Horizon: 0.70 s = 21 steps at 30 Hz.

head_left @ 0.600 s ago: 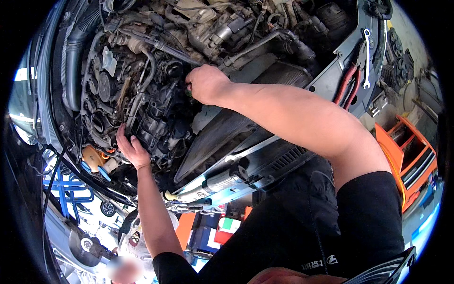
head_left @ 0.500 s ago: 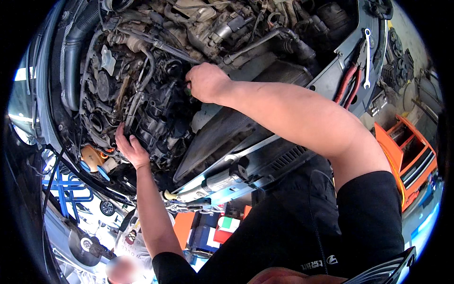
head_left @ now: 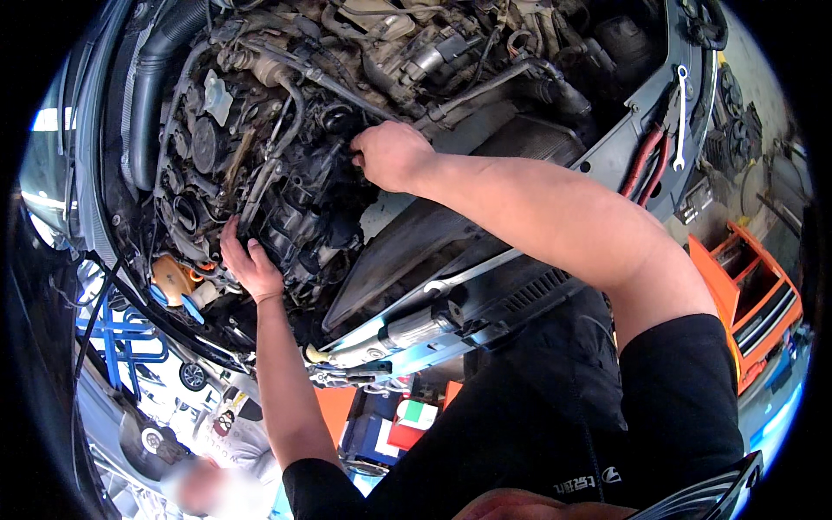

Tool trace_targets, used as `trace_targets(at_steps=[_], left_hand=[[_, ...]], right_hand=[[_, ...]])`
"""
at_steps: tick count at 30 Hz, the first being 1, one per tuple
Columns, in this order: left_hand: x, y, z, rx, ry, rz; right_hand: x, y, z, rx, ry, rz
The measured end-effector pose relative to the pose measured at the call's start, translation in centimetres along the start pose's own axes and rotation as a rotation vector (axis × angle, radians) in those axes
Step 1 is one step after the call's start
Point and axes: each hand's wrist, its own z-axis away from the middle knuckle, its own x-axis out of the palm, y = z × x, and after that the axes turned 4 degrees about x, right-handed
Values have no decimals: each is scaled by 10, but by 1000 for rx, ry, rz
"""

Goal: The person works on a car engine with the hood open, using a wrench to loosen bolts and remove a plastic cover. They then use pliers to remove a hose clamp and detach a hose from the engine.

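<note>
I lean over a car's open engine bay with a dirty dark engine point(head_left: 286, 173) full of hoses and cables. My right hand point(head_left: 390, 156) reaches in from the right, fingers curled onto a dark part on the engine's right side; the fingertips are hidden. My left hand point(head_left: 250, 264) comes up from below and lies with its fingers apart against the engine's lower left side, beside thin metal pipes point(head_left: 260, 182). I see no tool in either hand.
A silver wrench point(head_left: 682, 117) and red-handled pliers point(head_left: 641, 165) lie on the bay's right rim. An orange tool cart point(head_left: 745, 286) stands at the right. A yellowish reservoir point(head_left: 173, 277), a blue stand point(head_left: 121, 347) and another person point(head_left: 217, 451) are at the lower left.
Both hands stay at the same spots on the engine; the view has only shifted slightly.
</note>
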Motion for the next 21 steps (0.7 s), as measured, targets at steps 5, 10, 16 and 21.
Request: trace_targets(at_steps=[5,10,16,21], left_hand=[[-3,4,2,-45,-8,-9],[-3,3,3,-50,8,-23],[-4,6,3,-66,4,-32],[-3,5,2,-50,14,-25]], right_hand=[[1,-9,7,1,52,-8],[11,-22,9,112,89,22],[22,-34,10,214,105,38],[20,-28,7,210,132,13]])
